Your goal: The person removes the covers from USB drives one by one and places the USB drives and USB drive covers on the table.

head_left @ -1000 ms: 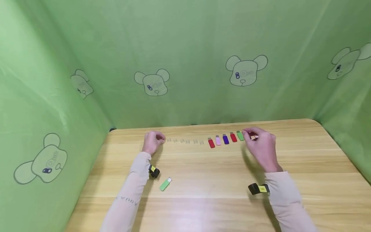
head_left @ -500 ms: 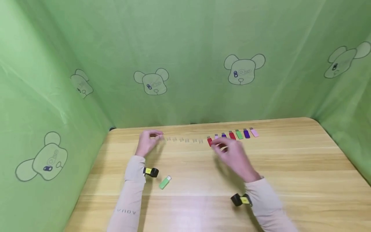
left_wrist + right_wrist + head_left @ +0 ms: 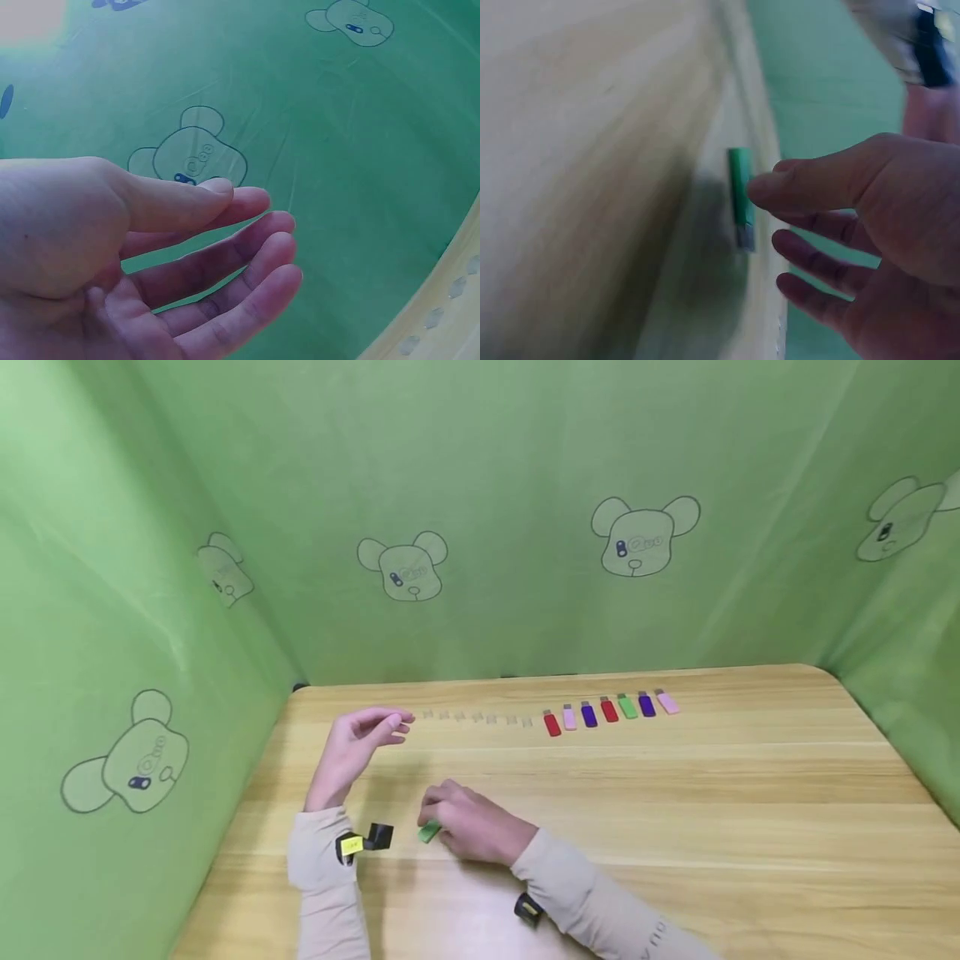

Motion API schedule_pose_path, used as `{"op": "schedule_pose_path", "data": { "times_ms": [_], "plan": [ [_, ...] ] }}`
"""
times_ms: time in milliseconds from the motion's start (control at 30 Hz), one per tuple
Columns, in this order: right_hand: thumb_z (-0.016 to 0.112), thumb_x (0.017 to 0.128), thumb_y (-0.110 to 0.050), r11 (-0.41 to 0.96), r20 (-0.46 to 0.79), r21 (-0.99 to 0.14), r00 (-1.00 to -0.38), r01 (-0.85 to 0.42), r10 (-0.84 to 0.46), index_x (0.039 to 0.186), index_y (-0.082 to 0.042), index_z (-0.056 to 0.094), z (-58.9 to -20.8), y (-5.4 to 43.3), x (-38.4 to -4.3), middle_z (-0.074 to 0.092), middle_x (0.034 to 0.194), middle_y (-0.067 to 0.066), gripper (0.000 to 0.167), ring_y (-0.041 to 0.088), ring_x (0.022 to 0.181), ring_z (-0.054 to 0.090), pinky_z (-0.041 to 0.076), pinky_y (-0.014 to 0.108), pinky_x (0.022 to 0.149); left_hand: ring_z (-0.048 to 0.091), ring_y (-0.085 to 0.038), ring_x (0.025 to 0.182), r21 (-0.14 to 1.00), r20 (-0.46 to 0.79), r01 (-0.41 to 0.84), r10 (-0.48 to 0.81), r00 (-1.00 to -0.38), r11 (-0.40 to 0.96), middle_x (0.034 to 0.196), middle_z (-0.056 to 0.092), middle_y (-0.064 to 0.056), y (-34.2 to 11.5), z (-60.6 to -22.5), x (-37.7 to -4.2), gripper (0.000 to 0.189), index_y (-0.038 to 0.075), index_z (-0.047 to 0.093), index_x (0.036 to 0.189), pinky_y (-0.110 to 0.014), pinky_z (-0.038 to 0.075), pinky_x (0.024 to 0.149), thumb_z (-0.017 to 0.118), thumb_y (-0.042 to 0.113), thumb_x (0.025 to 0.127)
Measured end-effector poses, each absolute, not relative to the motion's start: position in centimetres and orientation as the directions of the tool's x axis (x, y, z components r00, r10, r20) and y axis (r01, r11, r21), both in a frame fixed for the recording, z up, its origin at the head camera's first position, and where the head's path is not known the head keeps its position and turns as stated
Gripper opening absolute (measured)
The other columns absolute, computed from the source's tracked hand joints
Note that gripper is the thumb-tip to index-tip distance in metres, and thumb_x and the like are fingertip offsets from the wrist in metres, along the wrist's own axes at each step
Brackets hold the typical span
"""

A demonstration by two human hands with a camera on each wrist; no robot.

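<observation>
A green USB stick point(image 3: 430, 832) lies on the table, partly covered by the right hand's fingers in the head view. My right hand point(image 3: 474, 822) reaches over it from the right; in the right wrist view the thumb tip overlaps the edge of the stick point(image 3: 739, 191) and the fingers are loosely bent. No firm hold shows there. My left hand point(image 3: 358, 747) hovers near the left end of a row of small clear pieces point(image 3: 477, 717). Its fingers are relaxed and slightly bent with nothing between them, as the left wrist view of that hand point(image 3: 172, 247) confirms.
To the right of the clear pieces, several USB sticks stand in a row, from a red stick point(image 3: 552, 723) to a pink stick point(image 3: 667, 702). Green cloth point(image 3: 510, 610) walls the wooden table point(image 3: 675, 827) at the back and sides.
My right hand has come from the row of USB sticks to the green stick nearer me, uncovering the whole row. The left hand has drawn slightly left and its fingers have loosened.
</observation>
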State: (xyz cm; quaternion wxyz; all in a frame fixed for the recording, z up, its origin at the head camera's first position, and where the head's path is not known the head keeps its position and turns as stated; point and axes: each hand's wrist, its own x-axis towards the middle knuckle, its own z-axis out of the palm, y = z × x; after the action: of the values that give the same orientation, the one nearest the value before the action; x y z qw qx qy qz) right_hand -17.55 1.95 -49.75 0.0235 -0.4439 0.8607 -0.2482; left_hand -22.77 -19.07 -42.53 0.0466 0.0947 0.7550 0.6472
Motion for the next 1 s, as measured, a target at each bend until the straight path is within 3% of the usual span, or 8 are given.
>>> {"op": "schedule_pose_path", "data": {
  "times_ms": [133, 367, 467, 667, 833, 1000],
  "plan": [
    [0.074, 0.09, 0.001, 0.457, 0.188, -0.371, -0.548, -0.808, -0.815, 0.101, -0.013, 0.08, -50.0, 1.1, -17.8, 0.07, 0.1, -0.002, 0.019, 0.012, 0.088, 0.059, 0.051, 0.013, 0.08, 0.072, -0.025, 0.101, 0.986, 0.057, 0.088, 0.209, -0.976, 0.14, 0.118, 0.072, -0.021, -18.8, -42.0, -22.9, 0.027, -0.007, 0.07, 0.117, -0.041, 0.06, 0.093, 0.067, 0.016, 0.102],
    [0.074, 0.089, 0.0, 0.496, 0.147, -0.393, -0.585, -0.774, -0.798, 0.091, -0.012, 0.078, -49.4, 1.8, -17.6, 0.062, 0.082, -0.004, 0.012, 0.007, 0.072, 0.054, 0.048, 0.011, 0.066, 0.071, -0.026, 0.102, 0.988, 0.068, 0.1, 0.241, -0.968, 0.122, 0.117, 0.072, -0.021, -18.0, -41.9, -23.2, 0.024, -0.006, 0.07, 0.116, -0.042, 0.06, 0.093, 0.066, 0.013, 0.102],
    [0.074, 0.088, -0.001, 0.517, 0.137, -0.465, -0.635, -0.719, -0.76, 0.098, -0.008, 0.078, -49.0, 3.2, -17.2, 0.062, 0.086, -0.002, 0.012, 0.005, 0.073, 0.055, 0.05, 0.01, 0.067, 0.072, -0.025, 0.101, 0.988, 0.071, 0.102, 0.247, -0.966, 0.115, 0.117, 0.072, -0.021, -17.7, -42.0, -23.0, 0.024, -0.008, 0.07, 0.116, -0.042, 0.06, 0.092, 0.066, 0.01, 0.102],
    [0.076, 0.089, -0.004, 0.498, 0.189, -0.676, -0.781, -0.543, -0.595, 0.118, -0.004, 0.073, -47.4, 8.4, -17.1, 0.068, 0.104, 0.0, 0.029, 0.008, 0.087, 0.064, 0.058, 0.016, 0.078, 0.07, -0.032, 0.105, 0.984, 0.052, 0.103, 0.319, -0.946, 0.143, 0.118, 0.072, -0.02, -16.3, -42.2, -22.6, 0.023, -0.006, 0.07, 0.117, -0.04, 0.061, 0.092, 0.066, 0.01, 0.101],
    [0.077, 0.085, 0.007, 0.313, 0.284, -0.855, -0.879, -0.413, -0.384, 0.114, -0.004, 0.07, -45.8, 12.7, -17.3, 0.07, 0.104, 0.007, 0.033, 0.017, 0.092, 0.07, 0.062, 0.028, 0.083, 0.07, -0.033, 0.104, 0.975, 0.029, 0.127, 0.456, -0.889, 0.184, 0.117, 0.071, -0.021, -13.7, -42.6, -22.0, 0.025, -0.007, 0.068, 0.121, -0.036, 0.06, 0.092, 0.065, 0.008, 0.101],
    [0.073, 0.085, 0.015, 0.055, 0.269, -0.957, -0.94, -0.286, -0.21, 0.118, 0.006, 0.065, -45.1, 15.2, -17.2, 0.064, 0.118, 0.021, 0.035, 0.027, 0.106, 0.068, 0.059, 0.032, 0.092, 0.071, -0.024, 0.105, 0.976, 0.015, 0.135, 0.562, -0.827, 0.173, 0.122, 0.07, -0.019, -9.9, -43.1, -20.8, 0.034, -0.004, 0.064, 0.13, -0.033, 0.059, 0.093, 0.069, 0.009, 0.098]
  ]
}}
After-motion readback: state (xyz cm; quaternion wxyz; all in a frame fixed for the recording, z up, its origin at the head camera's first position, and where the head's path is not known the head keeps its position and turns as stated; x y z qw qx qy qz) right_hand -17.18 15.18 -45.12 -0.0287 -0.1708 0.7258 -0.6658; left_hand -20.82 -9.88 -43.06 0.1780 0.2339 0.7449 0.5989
